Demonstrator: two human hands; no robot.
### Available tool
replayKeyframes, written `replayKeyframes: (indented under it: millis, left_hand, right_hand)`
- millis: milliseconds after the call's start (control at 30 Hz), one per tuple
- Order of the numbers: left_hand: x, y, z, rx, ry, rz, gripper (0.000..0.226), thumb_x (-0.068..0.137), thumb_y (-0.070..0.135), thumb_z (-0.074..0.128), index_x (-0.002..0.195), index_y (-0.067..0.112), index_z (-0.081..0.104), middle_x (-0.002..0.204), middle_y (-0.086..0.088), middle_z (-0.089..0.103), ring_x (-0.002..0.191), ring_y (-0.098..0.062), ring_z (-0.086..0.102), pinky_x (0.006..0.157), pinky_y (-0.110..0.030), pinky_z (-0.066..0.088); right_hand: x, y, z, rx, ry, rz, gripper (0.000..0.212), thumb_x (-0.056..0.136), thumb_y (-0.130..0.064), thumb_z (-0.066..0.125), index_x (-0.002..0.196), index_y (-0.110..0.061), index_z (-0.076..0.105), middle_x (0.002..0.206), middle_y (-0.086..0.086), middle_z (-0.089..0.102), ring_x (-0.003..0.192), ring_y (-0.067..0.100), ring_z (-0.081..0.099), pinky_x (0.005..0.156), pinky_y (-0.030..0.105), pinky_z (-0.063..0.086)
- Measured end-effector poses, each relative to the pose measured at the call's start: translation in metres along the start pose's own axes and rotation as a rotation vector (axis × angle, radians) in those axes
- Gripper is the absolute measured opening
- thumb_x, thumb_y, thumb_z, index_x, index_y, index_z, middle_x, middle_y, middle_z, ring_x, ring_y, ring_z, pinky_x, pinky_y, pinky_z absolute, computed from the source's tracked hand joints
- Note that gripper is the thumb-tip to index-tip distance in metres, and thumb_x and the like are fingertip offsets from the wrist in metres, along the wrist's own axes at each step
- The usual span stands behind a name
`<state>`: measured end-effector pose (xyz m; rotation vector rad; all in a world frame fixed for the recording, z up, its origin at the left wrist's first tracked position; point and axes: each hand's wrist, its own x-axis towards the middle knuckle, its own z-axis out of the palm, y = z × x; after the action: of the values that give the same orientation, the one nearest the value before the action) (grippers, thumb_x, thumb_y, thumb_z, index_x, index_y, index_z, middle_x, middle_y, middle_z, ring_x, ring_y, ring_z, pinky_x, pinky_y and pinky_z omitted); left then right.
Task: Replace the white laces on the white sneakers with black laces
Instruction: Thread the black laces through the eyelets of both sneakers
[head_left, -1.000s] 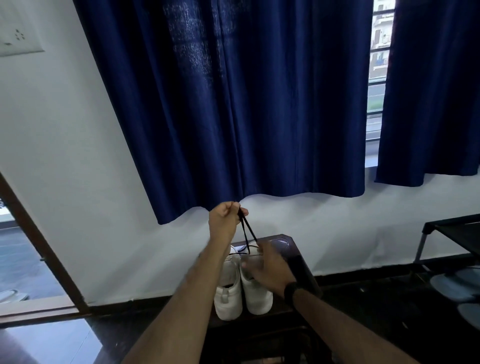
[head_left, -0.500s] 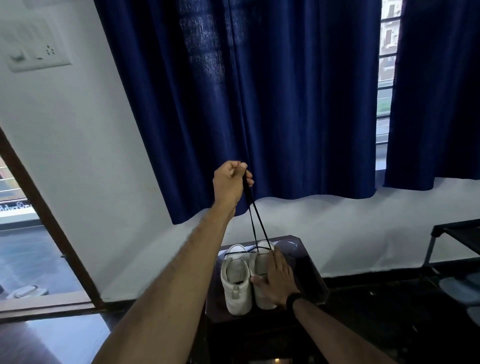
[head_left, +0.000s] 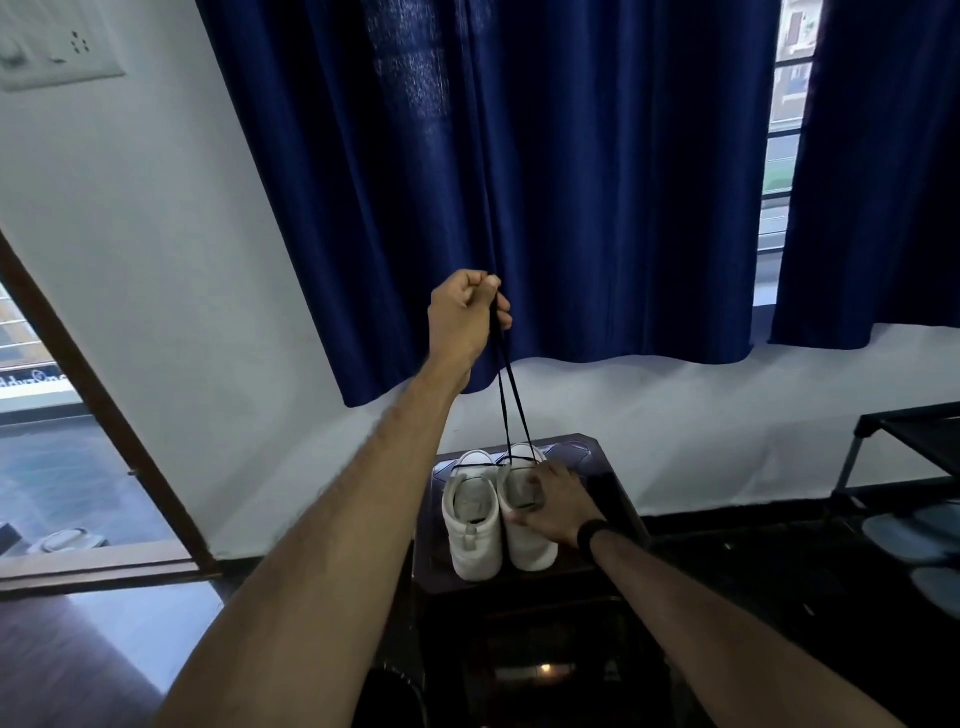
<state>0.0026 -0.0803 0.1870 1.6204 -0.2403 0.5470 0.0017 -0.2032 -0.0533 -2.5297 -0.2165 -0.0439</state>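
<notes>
Our left hand (head_left: 464, 312) is pinching the black lace (head_left: 511, 400), raised taut. Our right hand (head_left: 556, 501) is pressing flat-fingered on the right sneaker (head_left: 530, 545) at the stool's (head_left: 613, 483) far edge. No writing is reading clearly.

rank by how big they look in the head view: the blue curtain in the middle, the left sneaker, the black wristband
1. blue curtain, by far the largest
2. left sneaker
3. black wristband, the smallest

The curtain hangs farther back, yet looks largest.

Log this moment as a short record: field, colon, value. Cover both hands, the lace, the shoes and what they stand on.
left hand: raised, pinching both strands of the black lace
right hand: resting flat on the right sneaker
black lace: taut, running down to the right sneaker's front
left sneaker: beside the right one, touching it
support: dark table
backdrop: blue curtain
</notes>
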Motion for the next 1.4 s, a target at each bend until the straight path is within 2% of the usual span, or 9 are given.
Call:
replayKeyframes:
  millis: [200,300,367,500,600,733,867,1067,1400]
  left_hand:
    - [0.009,-0.02,0.0,0.028,0.034,-0.029,0.014,0.101,0.016,0.05,0.099,0.007,0.06,0.07,-0.005,0.064,0.056,-0.015,0.06,0.067,-0.036,0.058]
    - [0.009,-0.044,-0.004,0.045,0.041,-0.073,0.013,0.101,0.016,0.05,0.094,0.011,0.059,0.064,-0.004,0.06,0.049,-0.012,0.053,0.065,-0.043,0.057]
    - [0.009,-0.058,-0.008,0.059,0.046,-0.09,0.012,0.101,0.016,0.05,0.093,0.012,0.058,0.063,-0.002,0.059,0.048,-0.009,0.05,0.058,-0.037,0.054]
    - [0.016,-0.069,-0.017,0.081,0.103,-0.087,0.013,0.101,0.018,0.05,0.095,0.012,0.059,0.065,0.0,0.06,0.047,-0.006,0.045,0.051,-0.024,0.044]
    - [0.028,-0.065,-0.019,0.043,0.126,-0.076,0.013,0.102,0.018,0.049,0.097,0.011,0.06,0.066,0.0,0.061,0.049,-0.005,0.046,0.053,-0.023,0.045]
    - [0.036,-0.059,-0.015,0.026,0.124,-0.047,0.013,0.101,0.018,0.05,0.098,0.01,0.06,0.065,0.0,0.061,0.049,-0.005,0.046,0.052,-0.023,0.045]
    - [0.035,-0.067,-0.011,0.042,0.105,-0.057,0.013,0.101,0.019,0.05,0.094,0.013,0.059,0.063,0.001,0.061,0.048,-0.006,0.046,0.052,-0.025,0.044]
    - [0.026,-0.082,-0.012,0.039,0.141,-0.12,0.013,0.101,0.018,0.049,0.093,0.013,0.059,0.065,0.001,0.062,0.05,-0.008,0.046,0.053,-0.027,0.043]
    - [0.049,0.0,0.006,-0.025,0.128,0.045,0.016,0.101,0.02,0.05,0.087,0.018,0.058,0.066,0.001,0.061,0.055,-0.008,0.047,0.058,-0.029,0.042]
  right_hand:
    - [0.007,0.001,-0.015,-0.023,-0.131,-0.01,0.088,0.056,-0.066,0.077,0.13,-0.027,0.048,0.136,0.006,0.034,0.126,0.029,0.046,0.106,0.035,0.041]
    - [0.007,0.002,-0.007,-0.195,-0.224,-0.019,0.056,0.067,-0.049,0.078,0.116,-0.028,0.06,0.141,0.008,0.03,0.114,0.03,0.057,0.1,0.032,0.044]
    - [0.012,0.003,-0.005,-0.178,-0.123,-0.019,0.039,0.077,-0.042,0.072,0.108,-0.02,0.066,0.137,0.011,0.041,0.109,0.033,0.061,0.095,0.034,0.048]
    - [0.031,-0.001,-0.026,0.003,0.047,-0.017,0.04,0.082,-0.03,0.069,0.12,-0.018,0.064,0.121,0.014,0.056,0.106,0.033,0.061,0.092,0.031,0.046]
    - [0.045,-0.007,-0.044,0.007,0.066,-0.067,0.05,0.087,-0.026,0.067,0.135,-0.019,0.054,0.129,0.014,0.048,0.11,0.03,0.058,0.098,0.028,0.042]
    - [0.056,-0.007,-0.059,-0.019,0.126,-0.068,0.055,0.091,-0.023,0.061,0.143,-0.017,0.042,0.149,0.008,0.029,0.112,0.034,0.058,0.099,0.04,0.045]
    - [0.062,-0.01,-0.067,-0.008,0.154,-0.083,0.057,0.091,-0.022,0.059,0.144,-0.019,0.038,0.152,0.008,0.025,0.112,0.037,0.057,0.098,0.043,0.046]
    - [0.033,0.004,-0.046,-0.044,0.07,-0.055,0.049,0.085,-0.021,0.066,0.132,-0.012,0.054,0.137,0.009,0.04,0.109,0.033,0.059,0.095,0.03,0.045]
    - [-0.011,0.022,-0.014,-0.17,-0.008,-0.007,0.04,0.071,-0.036,0.071,0.105,-0.015,0.065,0.128,0.004,0.041,0.097,0.029,0.063,0.086,0.034,0.052]
